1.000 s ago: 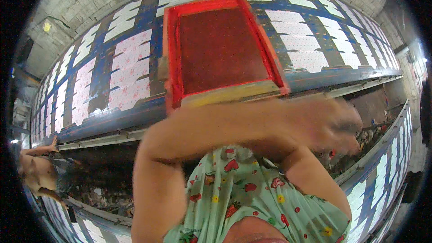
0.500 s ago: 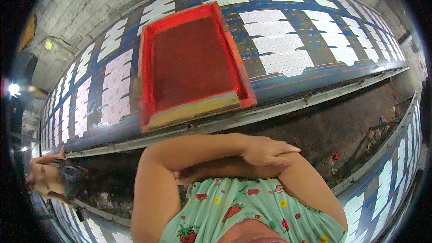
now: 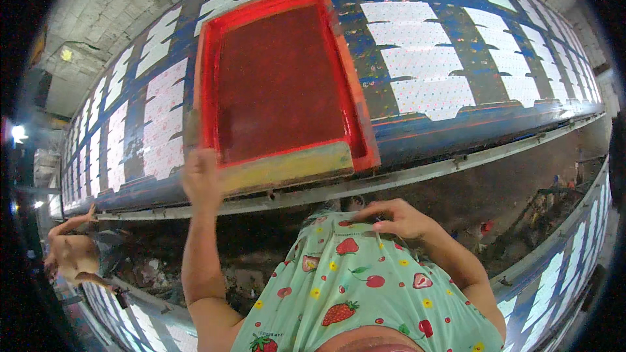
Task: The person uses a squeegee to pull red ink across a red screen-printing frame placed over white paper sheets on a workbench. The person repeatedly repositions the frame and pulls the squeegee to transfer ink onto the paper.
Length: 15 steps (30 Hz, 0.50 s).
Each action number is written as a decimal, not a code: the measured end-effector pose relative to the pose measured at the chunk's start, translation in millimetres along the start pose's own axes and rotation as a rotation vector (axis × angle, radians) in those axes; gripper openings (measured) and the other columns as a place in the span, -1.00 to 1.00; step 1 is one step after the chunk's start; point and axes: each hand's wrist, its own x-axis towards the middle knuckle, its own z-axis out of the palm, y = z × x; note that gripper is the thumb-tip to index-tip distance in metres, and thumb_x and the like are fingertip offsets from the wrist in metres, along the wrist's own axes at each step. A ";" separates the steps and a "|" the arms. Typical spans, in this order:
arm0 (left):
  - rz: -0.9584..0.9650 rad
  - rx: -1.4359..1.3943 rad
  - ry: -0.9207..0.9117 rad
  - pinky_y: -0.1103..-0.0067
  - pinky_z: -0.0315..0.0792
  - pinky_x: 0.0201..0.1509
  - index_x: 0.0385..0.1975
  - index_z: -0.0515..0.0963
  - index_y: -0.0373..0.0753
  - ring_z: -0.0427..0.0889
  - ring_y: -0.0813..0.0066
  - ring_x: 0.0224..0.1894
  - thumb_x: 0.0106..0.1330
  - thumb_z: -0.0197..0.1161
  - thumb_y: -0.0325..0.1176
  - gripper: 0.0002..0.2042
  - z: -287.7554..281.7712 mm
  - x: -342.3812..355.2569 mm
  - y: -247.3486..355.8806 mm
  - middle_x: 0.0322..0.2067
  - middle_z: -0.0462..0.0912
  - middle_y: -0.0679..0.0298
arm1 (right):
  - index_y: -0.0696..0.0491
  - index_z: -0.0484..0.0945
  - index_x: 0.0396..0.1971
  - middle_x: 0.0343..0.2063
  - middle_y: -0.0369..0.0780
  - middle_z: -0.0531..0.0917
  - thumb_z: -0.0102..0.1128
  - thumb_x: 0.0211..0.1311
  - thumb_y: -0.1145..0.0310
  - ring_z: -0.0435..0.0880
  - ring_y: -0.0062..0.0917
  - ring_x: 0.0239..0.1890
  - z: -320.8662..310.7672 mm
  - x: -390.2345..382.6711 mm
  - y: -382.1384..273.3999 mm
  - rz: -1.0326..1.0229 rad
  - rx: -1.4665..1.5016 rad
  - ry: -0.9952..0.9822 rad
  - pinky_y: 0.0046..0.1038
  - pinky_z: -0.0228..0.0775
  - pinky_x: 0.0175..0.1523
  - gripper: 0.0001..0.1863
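Observation:
A red-stained screen-printing frame [image 3: 204, 78] lies on the long table in front of me, with a dark red mesh [image 3: 280, 78] inside it. Its near end bears a yellowish strip [image 3: 287, 168]. My left hand [image 3: 202, 175] is at the near left corner of the frame, smeared by motion, so its grip is unclear. Just beyond it, a blurred brownish piece [image 3: 192, 129] stands along the frame's left side. My right hand [image 3: 401, 220] is in front of my green fruit-print shirt [image 3: 345, 274], thumb and fingers apart, holding nothing visible.
White dotted pieces [image 3: 424, 58] lie in rows along the table, left and right of the frame. A metal rail [image 3: 456, 160] runs along its near edge. At the far left, another person [image 3: 75, 254] has one hand at the table edge. A second table [image 3: 554, 287] stands lower right.
My crossed arms have come apart. The left hand has reached forward to the frame's near left corner; the right has drawn back before my shirt. The view has shifted slightly.

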 end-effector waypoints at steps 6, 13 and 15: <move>-0.037 0.301 0.314 0.42 0.58 0.02 -0.03 0.74 -0.33 0.71 0.38 -0.15 0.68 0.35 -0.12 -0.67 -44.8 114.0 -123.1 -0.30 0.70 0.22 | 0.15 0.79 0.09 0.08 -0.04 0.82 0.44 0.47 0.44 0.81 -0.15 0.12 -53.5 24.9 -46.7 0.017 -0.661 0.536 -0.10 0.63 0.33 -0.73; -0.190 0.020 0.168 0.32 0.56 0.40 0.36 0.62 -0.53 0.74 0.17 0.27 0.56 0.48 -0.10 -0.39 -8.0 155.5 -197.6 0.29 0.74 -0.11 | 0.08 0.52 0.50 0.25 -0.01 0.71 0.52 0.33 0.46 0.65 0.00 0.32 -73.6 146.2 -44.4 -0.025 -1.016 0.883 -0.06 0.52 0.44 -0.27; -0.220 0.042 0.117 0.33 0.56 0.40 0.36 0.61 -0.55 0.75 0.17 0.26 0.51 0.53 -0.11 -0.36 -1.2 150.7 -194.4 0.29 0.75 -0.13 | 0.05 0.49 0.53 0.23 -0.02 0.72 0.56 0.30 0.44 0.67 0.00 0.30 -76.4 162.1 -43.7 0.084 -0.954 0.899 -0.07 0.55 0.42 -0.22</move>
